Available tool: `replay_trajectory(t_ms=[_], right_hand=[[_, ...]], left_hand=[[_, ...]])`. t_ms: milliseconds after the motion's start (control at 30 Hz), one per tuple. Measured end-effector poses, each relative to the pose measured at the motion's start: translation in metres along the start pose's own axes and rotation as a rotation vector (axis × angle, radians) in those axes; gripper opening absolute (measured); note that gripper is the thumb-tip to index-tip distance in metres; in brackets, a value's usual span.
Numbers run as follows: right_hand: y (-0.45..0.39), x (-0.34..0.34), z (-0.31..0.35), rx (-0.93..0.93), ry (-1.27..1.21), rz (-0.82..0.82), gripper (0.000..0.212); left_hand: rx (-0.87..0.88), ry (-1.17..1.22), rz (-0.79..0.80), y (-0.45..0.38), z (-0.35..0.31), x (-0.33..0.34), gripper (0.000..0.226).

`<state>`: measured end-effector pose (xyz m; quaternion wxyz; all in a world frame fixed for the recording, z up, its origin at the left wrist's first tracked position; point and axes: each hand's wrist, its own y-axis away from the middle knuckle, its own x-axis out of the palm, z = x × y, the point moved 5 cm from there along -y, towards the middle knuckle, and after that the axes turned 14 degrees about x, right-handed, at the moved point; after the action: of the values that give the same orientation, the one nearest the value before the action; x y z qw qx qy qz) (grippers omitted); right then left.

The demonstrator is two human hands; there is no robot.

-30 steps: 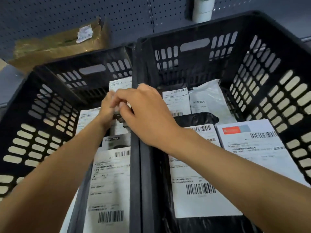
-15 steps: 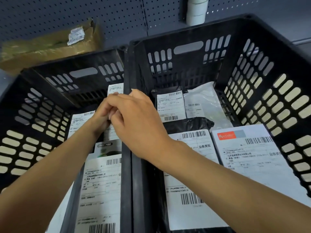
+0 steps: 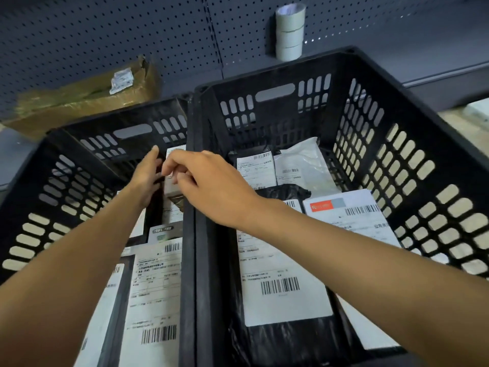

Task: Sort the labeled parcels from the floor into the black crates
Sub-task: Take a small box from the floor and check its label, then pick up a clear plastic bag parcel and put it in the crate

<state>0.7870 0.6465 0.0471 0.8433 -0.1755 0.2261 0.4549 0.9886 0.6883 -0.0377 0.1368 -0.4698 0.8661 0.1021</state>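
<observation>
Since the earlier frame I note both hands have parted: they were bunched together over the shared crate wall, and now the left hand (image 3: 147, 176) has dropped into the left crate while the right hand (image 3: 209, 184) has lifted slightly and loosened.

Largest items first. I record the right black crate (image 3: 412, 144), standing just beside and touching the left black crate (image 3: 53, 181) along one wall. The right crate holds several labeled parcels lying flat: a black bag with a large white label (image 3: 280, 284) in the near part, a white parcel with a red-marked label (image 3: 352, 215) beside it, and a clear plastic bag (image 3: 309, 160) toward the far wall. The left crate holds a large white-labeled parcel (image 3: 156, 287) in its near part.

Behind the crates I see a dark pegboard wall (image 3: 105, 35), a brown cardboard box (image 3: 87, 102) lying against it, and a stack of tape rolls (image 3: 289, 31) hanging on it.

Smallest: a small box parcel (image 3: 172, 189) stands inside the left crate against the shared wall. The left hand lies against its far side, fingers fairly straight; whether it grips I cannot tell. The right hand hovers above it, fingers loosely curled, holding nothing that I can see.
</observation>
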Motion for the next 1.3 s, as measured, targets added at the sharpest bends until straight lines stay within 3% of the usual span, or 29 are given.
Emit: replay_trajectory(t_ms=[133,333,567,733,1033,1300], right_hand=[[0.005,-0.020,-0.009,0.058,-0.216,0.045,0.028],[0.015,-0.057,-0.029,0.145,-0.277,0.029,0.032],[0.026,-0.099,-0.038,0.221,-0.074,0.098,0.028],[0.048,-0.155,-0.052,0.227,0.182,0.142,0.025],[0.124,-0.305,-0.120,0.371,0.402,-0.079,0.025],[0.186,-0.387,-0.208,0.575,0.272,-0.245,0.022]], left_hand=[[0.081,-0.027,-0.087,0.009,-0.022,-0.017,0.045],[0.468,-0.019,-0.180,0.040,-0.089,-0.022,0.033],[0.698,-0.134,0.017,0.075,-0.166,0.020,0.043],[0.726,-0.227,0.147,0.097,-0.193,0.089,0.045],[0.795,-0.317,0.336,0.164,-0.243,0.253,0.042],[0.821,-0.262,0.581,0.223,-0.258,0.377,0.030]])
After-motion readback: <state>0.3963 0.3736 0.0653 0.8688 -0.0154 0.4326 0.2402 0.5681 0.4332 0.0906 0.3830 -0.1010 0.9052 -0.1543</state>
